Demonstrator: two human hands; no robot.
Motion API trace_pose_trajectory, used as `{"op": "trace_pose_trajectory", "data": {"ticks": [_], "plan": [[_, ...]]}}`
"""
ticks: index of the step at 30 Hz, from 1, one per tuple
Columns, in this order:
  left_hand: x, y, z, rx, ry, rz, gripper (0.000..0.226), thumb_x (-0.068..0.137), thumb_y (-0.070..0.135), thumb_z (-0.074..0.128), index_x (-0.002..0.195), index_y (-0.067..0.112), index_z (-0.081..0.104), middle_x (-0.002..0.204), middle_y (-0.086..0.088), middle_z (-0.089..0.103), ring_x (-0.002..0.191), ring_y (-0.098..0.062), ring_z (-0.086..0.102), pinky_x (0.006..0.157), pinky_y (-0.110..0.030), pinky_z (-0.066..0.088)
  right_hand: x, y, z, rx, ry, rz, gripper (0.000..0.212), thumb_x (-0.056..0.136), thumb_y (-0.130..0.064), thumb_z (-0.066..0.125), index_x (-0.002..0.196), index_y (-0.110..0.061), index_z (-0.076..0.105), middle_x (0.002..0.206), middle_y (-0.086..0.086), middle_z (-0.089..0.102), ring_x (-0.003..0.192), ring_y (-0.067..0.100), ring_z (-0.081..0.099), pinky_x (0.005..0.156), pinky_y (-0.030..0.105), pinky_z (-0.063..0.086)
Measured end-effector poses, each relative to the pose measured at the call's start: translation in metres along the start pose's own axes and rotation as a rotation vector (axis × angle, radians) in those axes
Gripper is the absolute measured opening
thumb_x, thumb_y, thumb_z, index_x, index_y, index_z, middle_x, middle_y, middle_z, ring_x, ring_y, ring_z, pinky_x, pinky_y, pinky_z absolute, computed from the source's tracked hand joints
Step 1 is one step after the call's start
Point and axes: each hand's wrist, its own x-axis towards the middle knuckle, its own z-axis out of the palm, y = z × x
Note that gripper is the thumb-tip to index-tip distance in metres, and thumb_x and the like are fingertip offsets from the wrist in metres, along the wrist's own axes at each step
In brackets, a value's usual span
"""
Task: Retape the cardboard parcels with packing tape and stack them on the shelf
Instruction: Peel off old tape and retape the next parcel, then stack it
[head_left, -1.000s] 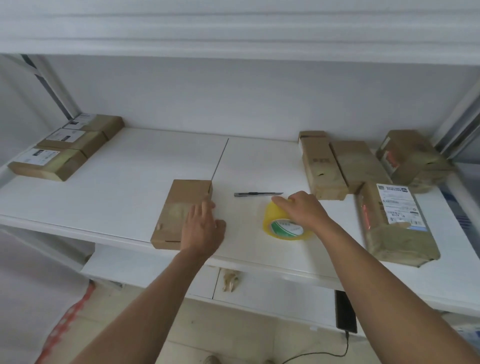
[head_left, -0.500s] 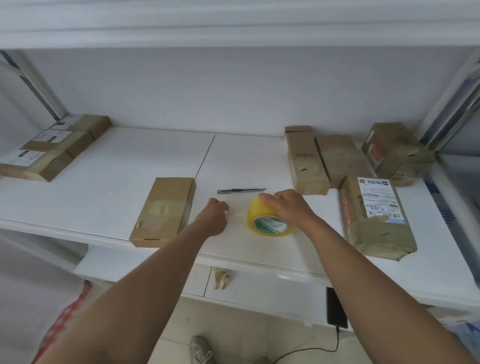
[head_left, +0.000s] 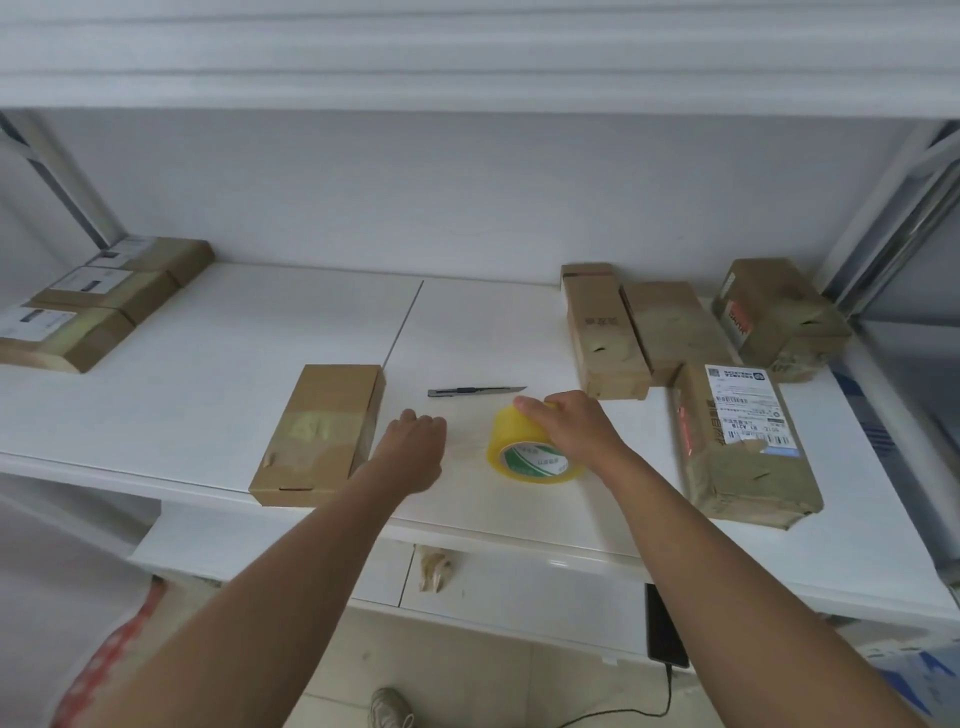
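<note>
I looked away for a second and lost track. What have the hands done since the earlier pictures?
The left hand came off the parcel and moved right; it now pinches the tape end, with a clear strip stretched from the tape roll. The right hand still holds the roll on the shelf. The parcel and utility knife lie as before.

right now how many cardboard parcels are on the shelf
8. Three in a row at far left; one in front beside the left hand; four at right: two side by side, one in the back corner, one labelled in front. None looks hidden.
</note>
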Motion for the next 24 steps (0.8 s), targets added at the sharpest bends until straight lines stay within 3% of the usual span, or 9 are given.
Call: {"op": "trace_pose_trajectory", "data": {"ticks": [5,8,11,12,14,16,18,21,24], "plan": [[-0.016,0.003,-0.013,0.03,0.035,0.029,0.023,0.086,-0.002,0.045,0.106,0.009,0.048,0.101,-0.009,0.06,0.097,-0.027,0.051,0.076,-0.032,0.036,-0.001,0.006,-0.002,0.065,0.005,-0.004,0.057,0.077,-0.067,0.055,0.059,-0.018,0.032,0.059,0.001,0.031,0.055,0.017,0.035,0.059,0.034,0.025],[-0.017,0.001,-0.029,-0.24,0.03,-0.007,0.028,0.091,-0.002,0.043,0.118,0.005,0.047,0.105,-0.011,0.057,0.097,-0.03,0.054,0.074,-0.031,0.037,-0.006,0.021,-0.008,0.19,0.021,0.026,0.06,0.072,-0.072,0.055,0.062,-0.013,0.045,0.062,0.005,0.04,0.058,0.019,0.044,0.062,0.034,0.032],[-0.017,-0.004,-0.043,-0.437,-0.053,-0.065,0.031,0.097,0.007,0.045,0.128,0.009,0.049,0.118,-0.009,0.061,0.103,-0.026,0.055,0.084,-0.032,0.044,-0.008,0.032,-0.011,0.256,0.011,0.045,0.07,0.083,-0.064,0.061,0.075,0.005,0.06,0.071,0.01,0.052,0.067,0.021,0.054,0.066,0.034,0.037],[-0.017,-0.006,-0.047,-0.464,-0.07,-0.079,0.03,0.096,0.008,0.046,0.125,0.011,0.054,0.118,-0.006,0.061,0.105,-0.023,0.056,0.088,-0.031,0.045,-0.009,0.031,-0.011,0.253,0.009,0.041,0.072,0.083,-0.064,0.061,0.076,0.008,0.059,0.072,0.01,0.051,0.067,0.021,0.053,0.065,0.034,0.037],[-0.02,-0.007,-0.054,-0.516,-0.105,-0.087,0.025,0.096,0.007,0.047,0.112,0.01,0.066,0.107,-0.002,0.062,0.102,-0.021,0.058,0.089,-0.029,0.046,-0.012,0.026,-0.012,0.23,0.0,0.012,0.07,0.072,-0.072,0.057,0.066,-0.003,0.052,0.065,0.007,0.044,0.061,0.019,0.047,0.062,0.033,0.033],[-0.024,-0.013,-0.056,-0.639,-0.127,-0.108,0.018,0.095,0.007,0.05,0.095,0.012,0.067,0.089,-0.001,0.062,0.083,-0.019,0.059,0.08,-0.028,0.047,-0.014,0.019,-0.012,0.193,-0.015,-0.019,0.062,0.066,-0.075,0.054,0.062,-0.014,0.043,0.061,0.003,0.036,0.057,0.017,0.04,0.061,0.033,0.029],[-0.03,-0.021,-0.056,-0.726,-0.143,-0.153,0.012,0.097,0.011,0.055,0.091,0.01,0.065,0.083,0.001,0.064,0.073,-0.01,0.059,0.076,-0.028,0.049,-0.015,0.013,-0.009,0.153,-0.039,-0.048,0.06,0.067,-0.074,0.055,0.061,-0.016,0.039,0.061,0.002,0.032,0.056,0.017,0.037,0.061,0.033,0.027],[-0.039,-0.034,-0.051,-0.763,-0.124,-0.181,0.014,0.098,0.015,0.055,0.087,0.019,0.062,0.091,0.007,0.064,0.084,-0.01,0.06,0.079,-0.027,0.049,-0.014,0.005,-0.002,0.134,-0.065,-0.087,0.056,0.073,-0.066,0.058,0.062,-0.015,0.038,0.061,0.002,0.03,0.057,0.017,0.035,0.061,0.034,0.027],[-0.05,-0.047,-0.05,-0.86,-0.092,-0.238,0.02,0.095,0.006,0.053,0.086,0.02,0.063,0.095,0.005,0.068,0.098,-0.016,0.06,0.092,-0.031,0.047,-0.01,-0.007,0.005,0.152,-0.074,-0.109,0.053,0.076,-0.064,0.059,0.062,-0.015,0.043,0.062,0.002,0.033,0.059,0.017,0.038,0.062,0.034,0.028]]}}
